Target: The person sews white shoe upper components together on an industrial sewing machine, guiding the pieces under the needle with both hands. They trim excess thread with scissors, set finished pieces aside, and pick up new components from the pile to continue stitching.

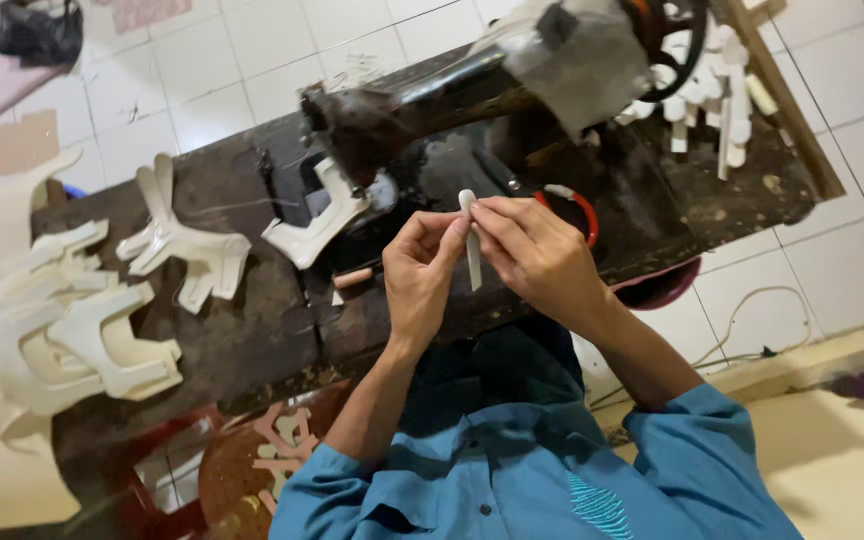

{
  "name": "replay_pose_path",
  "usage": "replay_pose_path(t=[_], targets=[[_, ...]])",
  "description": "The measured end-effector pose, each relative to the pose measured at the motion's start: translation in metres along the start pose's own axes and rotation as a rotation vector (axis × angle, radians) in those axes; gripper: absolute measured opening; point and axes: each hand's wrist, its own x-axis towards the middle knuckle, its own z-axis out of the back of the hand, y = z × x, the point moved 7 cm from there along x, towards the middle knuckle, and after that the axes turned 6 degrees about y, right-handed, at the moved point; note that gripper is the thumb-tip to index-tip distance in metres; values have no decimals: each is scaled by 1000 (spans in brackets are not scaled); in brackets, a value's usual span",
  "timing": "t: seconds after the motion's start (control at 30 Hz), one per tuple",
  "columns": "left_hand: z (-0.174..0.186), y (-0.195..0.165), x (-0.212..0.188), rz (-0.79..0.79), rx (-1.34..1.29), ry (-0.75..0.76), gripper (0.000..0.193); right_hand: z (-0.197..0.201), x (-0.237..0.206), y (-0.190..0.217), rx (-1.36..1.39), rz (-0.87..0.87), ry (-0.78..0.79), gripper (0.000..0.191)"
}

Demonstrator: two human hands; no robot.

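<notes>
My left hand (pixel 420 272) and my right hand (pixel 537 255) meet in front of my chest and together pinch a narrow white strip (pixel 472 262), held upright. Fingertips of both hands grip its upper end. Just behind the hands stands a dark sewing machine (pixel 422 105) on a worn dark wooden table (pixel 252 330). A white Y-shaped cut piece (pixel 317 228) lies at the machine's needle end, left of my left hand.
More white cut pieces (pixel 187 245) lie on the table's left part, beside a larger pile (pixel 62 335). A stack of white strips (pixel 717 90) sits at the far right. A red ring (pixel 582 208) lies behind my right hand. Below the table stands a round brown basket (pixel 272 450).
</notes>
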Motion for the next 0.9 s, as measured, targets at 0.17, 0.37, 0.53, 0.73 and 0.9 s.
replay_pose_path(t=[0.17,0.37,0.53,0.73,0.9], targets=[[31,-5,-5,25,48,13,15,-29,4,16,-20,65,55,28],[43,-1,-5,91,317,22,14,-57,-2,8,95,16,92,25],[45,17,-20,197,54,163,11,-39,24,-47,288,-370,-106,9],[68,19,-14,117,97,103,13,-59,17,-15,375,-107,263,26],[66,11,-15,91,108,44,20,-71,5,1,275,-30,200,25]])
